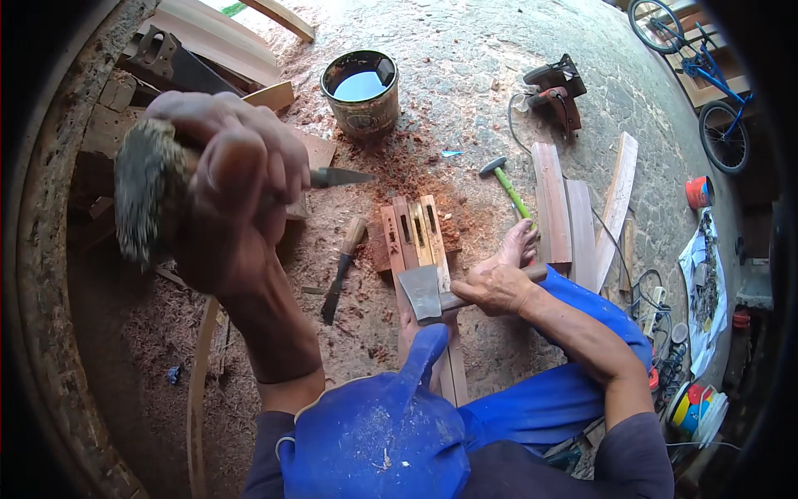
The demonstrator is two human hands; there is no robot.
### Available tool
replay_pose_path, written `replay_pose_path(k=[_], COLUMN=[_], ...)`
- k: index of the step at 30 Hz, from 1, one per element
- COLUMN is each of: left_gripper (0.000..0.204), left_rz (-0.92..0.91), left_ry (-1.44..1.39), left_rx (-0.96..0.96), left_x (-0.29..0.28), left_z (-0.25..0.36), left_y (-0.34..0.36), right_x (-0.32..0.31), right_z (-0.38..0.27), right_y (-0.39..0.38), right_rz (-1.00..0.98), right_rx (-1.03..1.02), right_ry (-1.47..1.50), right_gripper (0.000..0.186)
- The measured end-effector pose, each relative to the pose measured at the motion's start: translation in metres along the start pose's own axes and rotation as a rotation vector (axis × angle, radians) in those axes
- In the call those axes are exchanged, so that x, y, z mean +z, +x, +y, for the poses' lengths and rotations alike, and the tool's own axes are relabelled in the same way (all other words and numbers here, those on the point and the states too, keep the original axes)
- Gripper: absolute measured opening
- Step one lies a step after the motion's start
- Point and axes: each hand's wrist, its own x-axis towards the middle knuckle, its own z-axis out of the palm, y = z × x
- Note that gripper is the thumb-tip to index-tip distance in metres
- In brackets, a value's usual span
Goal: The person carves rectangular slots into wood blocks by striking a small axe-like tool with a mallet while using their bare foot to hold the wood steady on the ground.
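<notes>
My left hand [241,158] is raised close to the camera, closed around a chisel [342,176] whose blade points right; the frayed wooden end of its handle sticks out on the left. My right hand [499,291] grips the wooden handle of a hatchet [420,293], its broad grey head lying over several narrow wooden bars [397,241]. Slots are cut near the far ends of these bars, one slot holding pale chips. Left of the bars, a second chisel [342,270] with a wooden handle lies on the floor. My bare foot [517,243] shows just beyond my right hand.
A bucket of dark liquid [362,104] stands beyond the bars. A green-handled hammer [505,187], curved boards [553,208] and a corded power tool [559,96] lie to the right. A handsaw [179,66] rests at far left. Wood shavings cover the floor; a blue bicycle [706,71] stands far right.
</notes>
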Motion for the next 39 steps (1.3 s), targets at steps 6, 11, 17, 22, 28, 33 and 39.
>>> replay_pose_path(k=[6,11,17,22,28,33,39], left_gripper=[0.023,0.022,0.018,0.014,0.016,0.019,0.022], left_rz=[0.339,0.282,0.282,0.205,0.245,0.165,-0.024], left_ry=[0.496,0.566,0.511,0.596,0.559,0.478,0.721], left_rx=[-0.003,-0.231,-0.339,-0.249,-0.335,-0.399,-0.206], left_x=[-0.037,-0.048,-0.051,-0.057,-0.05,-0.046,0.001], left_z=[-0.036,-0.091,-0.124,-0.137,-0.137,-0.138,-0.16], left_y=[-0.046,-0.104,-0.122,-0.124,-0.118,-0.11,-0.101], right_x=[-0.024,-0.034,-0.051,-0.029,-0.021,-0.038,-0.04], right_z=[0.016,0.052,0.009,-0.003,-0.016,-0.023,-0.022], right_y=[0.046,0.082,0.036,0.009,0.008,0.013,0.015], right_rz=[-0.319,0.384,0.738,0.616,0.683,0.714,0.723], right_rx=[-0.037,0.694,0.701,0.81,0.778,0.778,0.768], right_ry=[-0.076,0.365,0.6,0.748,0.299,0.766,0.983], right_gripper=[0.022,0.037,0.037,0.066,0.052,0.047,0.047])
